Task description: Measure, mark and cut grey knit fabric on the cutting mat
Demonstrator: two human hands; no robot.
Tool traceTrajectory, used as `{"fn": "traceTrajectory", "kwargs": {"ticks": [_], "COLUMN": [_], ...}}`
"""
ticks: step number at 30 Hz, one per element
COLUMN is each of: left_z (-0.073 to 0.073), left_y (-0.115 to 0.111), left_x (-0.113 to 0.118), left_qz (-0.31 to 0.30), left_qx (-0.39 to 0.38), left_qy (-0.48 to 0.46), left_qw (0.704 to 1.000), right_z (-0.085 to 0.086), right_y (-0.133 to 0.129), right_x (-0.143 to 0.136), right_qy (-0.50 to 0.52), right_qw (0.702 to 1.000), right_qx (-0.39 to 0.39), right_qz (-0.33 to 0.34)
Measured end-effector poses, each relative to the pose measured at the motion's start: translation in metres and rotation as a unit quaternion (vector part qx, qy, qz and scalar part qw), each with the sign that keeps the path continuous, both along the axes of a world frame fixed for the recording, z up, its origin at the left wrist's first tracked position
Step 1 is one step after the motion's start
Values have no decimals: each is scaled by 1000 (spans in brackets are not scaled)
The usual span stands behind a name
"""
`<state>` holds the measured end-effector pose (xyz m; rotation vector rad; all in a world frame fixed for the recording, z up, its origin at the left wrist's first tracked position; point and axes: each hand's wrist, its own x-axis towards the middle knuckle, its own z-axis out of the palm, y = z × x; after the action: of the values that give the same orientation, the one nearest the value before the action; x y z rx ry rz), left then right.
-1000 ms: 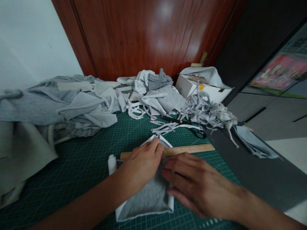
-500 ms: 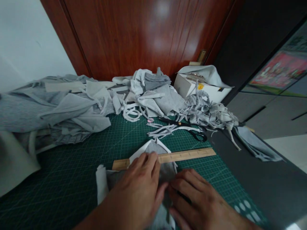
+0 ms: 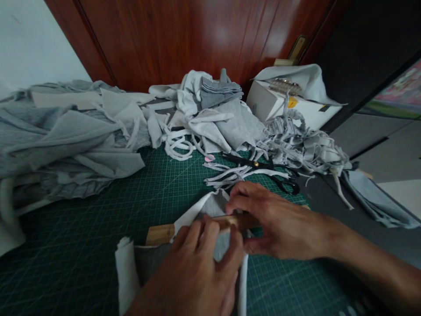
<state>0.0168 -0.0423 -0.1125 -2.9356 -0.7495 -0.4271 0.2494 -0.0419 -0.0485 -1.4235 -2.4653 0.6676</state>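
Note:
A wooden ruler (image 3: pixel 160 234) lies across a piece of grey fabric (image 3: pixel 210 205) with white edges, on the green cutting mat (image 3: pixel 158 184). My left hand (image 3: pixel 197 267) is over the fabric, its fingers bent and its fingertips and thumb against the ruler's near side. From the right, my right hand (image 3: pixel 272 219) reaches over the ruler, with bent fingers at its far side and the thumb at the near side. Part of the fabric below is hidden by my left hand. A rolled white fabric edge (image 3: pixel 126 272) sticks out to its left.
Black scissors (image 3: pixel 256 164) lie beyond my right hand, beside cut fabric strips (image 3: pixel 226 175). Heaped grey fabric (image 3: pixel 82 140) covers the left side. More folded cloth (image 3: pixel 220 92), a white box (image 3: pixel 266 101) and tangled strips (image 3: pixel 305 140) stand along the back.
My right hand has moved forward from the fabric's right edge onto the ruler. My left thumb has come up against the ruler. The camera view has shifted slightly.

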Motion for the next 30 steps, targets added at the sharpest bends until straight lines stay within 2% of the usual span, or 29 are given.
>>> {"fn": "traceTrajectory", "kwargs": {"ticks": [4, 7, 9, 11, 13, 15, 19, 22, 24, 27, 30], "left_z": [1, 2, 1, -1, -2, -2, 1, 4, 5, 8, 13], "left_y": [1, 1, 0, -1, -3, -3, 0, 3, 6, 10, 14], "left_x": [-5, -6, -6, -4, -1, 1, 3, 6, 8, 11, 12], "left_qz": [-9, -8, -8, 4, 23, 44, 52, 52, 63, 76, 81], "left_qx": [10, 27, 22, 9, -4, -10, -38, -53, -53, -56, -63], "left_qy": [19, 33, 33, 27, 18, 13, 1, -14, -25, -47, -55], "left_qw": [1000, 999, 999, 1000, 1000, 999, 998, 997, 996, 994, 993], "right_z": [0, 2, 2, 1, -2, -8, -22, -25, -23, -15, -11], "right_y": [0, -10, -19, -29, -37, -46, -57, -57, -52, -41, -36], "right_x": [18, 26, 21, 10, -3, -12, -6, 17, 32, 42, 39], "right_qy": [-39, -2, 31, 62, 63, 43, 36, -64, -130, -198, -266], "right_qw": [999, 1000, 999, 995, 988, 985, 970, 960, 956, 943, 906], "right_qx": [-19, 7, 29, 68, 132, 156, 240, 272, 261, 258, 297], "right_qz": [-12, -12, 4, 34, 51, 64, 21, -25, -14, 66, 141]}}
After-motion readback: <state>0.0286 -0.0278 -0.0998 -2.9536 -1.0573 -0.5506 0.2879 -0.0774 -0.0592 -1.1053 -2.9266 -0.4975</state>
